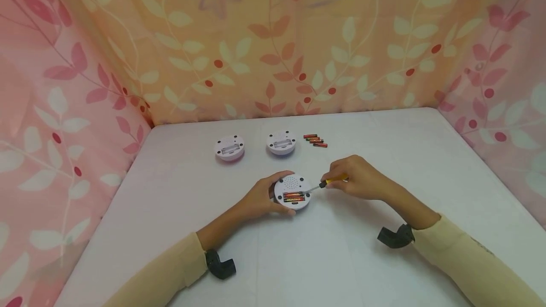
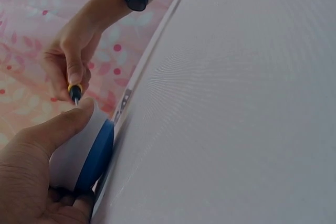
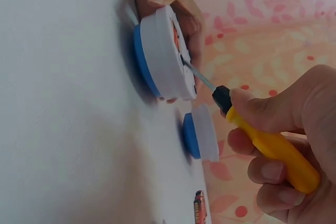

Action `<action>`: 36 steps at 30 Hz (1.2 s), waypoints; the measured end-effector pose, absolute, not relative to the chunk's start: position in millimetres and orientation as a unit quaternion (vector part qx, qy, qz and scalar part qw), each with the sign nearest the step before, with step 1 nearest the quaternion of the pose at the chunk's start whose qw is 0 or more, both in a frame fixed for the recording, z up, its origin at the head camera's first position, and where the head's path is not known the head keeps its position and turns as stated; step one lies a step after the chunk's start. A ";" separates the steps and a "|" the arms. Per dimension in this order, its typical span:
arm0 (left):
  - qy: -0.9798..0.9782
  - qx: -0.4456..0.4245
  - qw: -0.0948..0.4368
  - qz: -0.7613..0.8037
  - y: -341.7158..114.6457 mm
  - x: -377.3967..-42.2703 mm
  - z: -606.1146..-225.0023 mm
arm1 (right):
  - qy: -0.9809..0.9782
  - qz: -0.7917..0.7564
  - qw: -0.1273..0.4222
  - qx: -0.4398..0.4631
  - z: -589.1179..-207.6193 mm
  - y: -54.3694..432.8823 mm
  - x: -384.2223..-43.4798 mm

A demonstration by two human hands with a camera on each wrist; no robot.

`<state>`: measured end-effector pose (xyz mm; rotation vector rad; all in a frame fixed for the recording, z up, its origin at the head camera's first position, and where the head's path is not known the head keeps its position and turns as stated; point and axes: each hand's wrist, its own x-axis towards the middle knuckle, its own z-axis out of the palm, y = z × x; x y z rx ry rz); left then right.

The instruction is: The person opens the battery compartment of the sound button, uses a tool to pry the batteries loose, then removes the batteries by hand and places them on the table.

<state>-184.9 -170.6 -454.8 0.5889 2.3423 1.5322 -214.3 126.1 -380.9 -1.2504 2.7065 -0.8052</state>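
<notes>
My left hand (image 1: 259, 198) grips a round white device (image 1: 300, 181) by its left side, fingers behind and thumb in front. Its underside faces up, showing speaker holes, dark feet and an uncovered compartment with red batteries (image 1: 294, 197) in it. A blue part (image 2: 97, 156) shows below the white body in the left wrist view. In my right hand (image 1: 360, 177) is a screwdriver (image 3: 275, 148) with a yellow handle and black collar. Its metal shaft points left, and the tip is at the compartment's right end; whether it touches a battery I cannot tell.
Two similar round devices, one at the left (image 1: 230, 155) and one at the middle (image 1: 281, 150), lie farther back with uncovered compartments. Several loose red batteries (image 1: 314, 140) lie right of them. A white cloth (image 1: 179, 179) covers the table, and patterned curtains (image 1: 273, 37) surround it.
</notes>
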 end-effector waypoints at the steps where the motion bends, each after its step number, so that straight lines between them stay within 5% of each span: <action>1: 0.811 0.202 0.143 0.531 -170.5 -184.7 -455.5 | 0.874 -0.272 0.032 -0.401 -383.3 127.3 -215.4; 15: 0.813 0.201 0.143 0.527 -170.4 -184.5 -454.6 | 0.862 -0.353 0.109 -0.348 -399.4 133.3 -227.7; 36: 0.807 0.200 0.143 0.537 -171.2 -185.5 -455.0 | 0.859 -0.358 0.119 -0.346 -400.1 136.5 -230.9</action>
